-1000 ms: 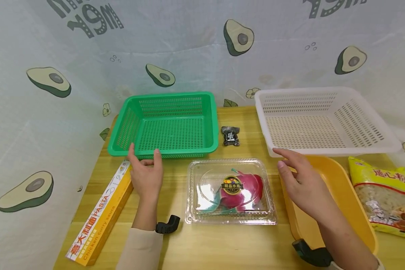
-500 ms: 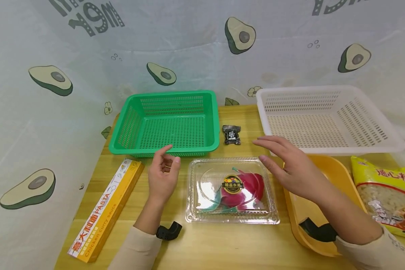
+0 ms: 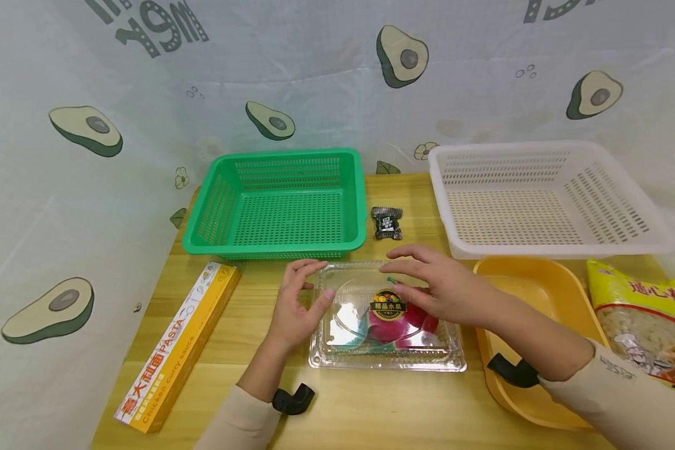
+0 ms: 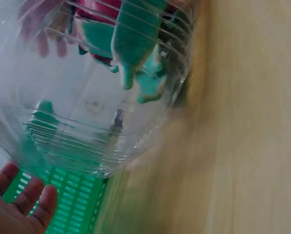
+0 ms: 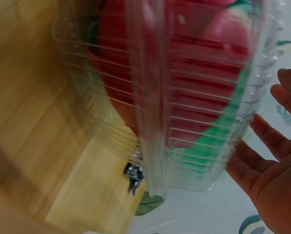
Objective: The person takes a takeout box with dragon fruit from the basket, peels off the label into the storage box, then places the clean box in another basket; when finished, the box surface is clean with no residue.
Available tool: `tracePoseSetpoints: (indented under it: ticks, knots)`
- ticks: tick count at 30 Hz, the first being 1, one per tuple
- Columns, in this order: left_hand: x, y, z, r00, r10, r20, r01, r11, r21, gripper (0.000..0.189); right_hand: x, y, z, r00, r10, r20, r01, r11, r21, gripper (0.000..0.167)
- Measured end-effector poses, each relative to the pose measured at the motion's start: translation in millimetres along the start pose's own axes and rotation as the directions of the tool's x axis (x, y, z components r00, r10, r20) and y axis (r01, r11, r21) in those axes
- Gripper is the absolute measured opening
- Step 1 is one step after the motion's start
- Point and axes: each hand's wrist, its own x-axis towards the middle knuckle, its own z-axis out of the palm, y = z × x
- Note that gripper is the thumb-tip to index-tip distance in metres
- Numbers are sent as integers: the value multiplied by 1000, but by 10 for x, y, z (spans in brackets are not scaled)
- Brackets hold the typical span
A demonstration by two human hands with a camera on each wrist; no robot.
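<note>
A clear plastic clamshell box (image 3: 340, 322) lies closed at the middle of the table, with a round label on its lid. Inside sits a pink-red dragon fruit (image 3: 387, 329) with green scales, seen through the wall in the left wrist view. My left hand (image 3: 295, 312) is at the box's left side, fingers loosely bent and thumb apart. Over its right part hovers my right hand (image 3: 447, 284), fingers spread, hiding the far right corner. In the right wrist view that hand's fingertips are right at the lid's edge. Neither hand grips anything.
Behind stand a green basket (image 3: 281, 255) and a white basket (image 3: 540, 252), with a small black wrapped snack (image 3: 387, 223) between them. An orange tray (image 3: 540, 400) and a yellow pasta bag (image 3: 647, 325) are at right. A pasta box (image 3: 177, 347) lies at left.
My left hand has moved right, from beside the pasta box to the clamshell box. The right hand has moved left, from over the orange tray to above the clamshell lid.
</note>
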Motion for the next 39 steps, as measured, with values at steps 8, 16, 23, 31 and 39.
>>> tracePoseSetpoints:
  ticks: [8,16,23,31,39]
  knots:
    - [18,-43,52,999,-14,38,15,999,-48,53,92,7,123,994,-3,113,7,999,-37,34]
    - [0,-92,84,992,-92,88,99,992,-78,47,112,2,163,986,13,168,-4,999,-54,37]
    - [-14,-140,112,985,-74,154,95,986,-135,45,127,26,182,978,26,208,-20,999,-31,37]
    - [-5,-178,126,984,-41,173,72,981,-178,47,148,73,201,965,108,240,-129,989,76,22]
    - [-23,-175,121,981,-63,185,92,984,-153,43,167,76,249,962,156,222,-186,975,120,11]
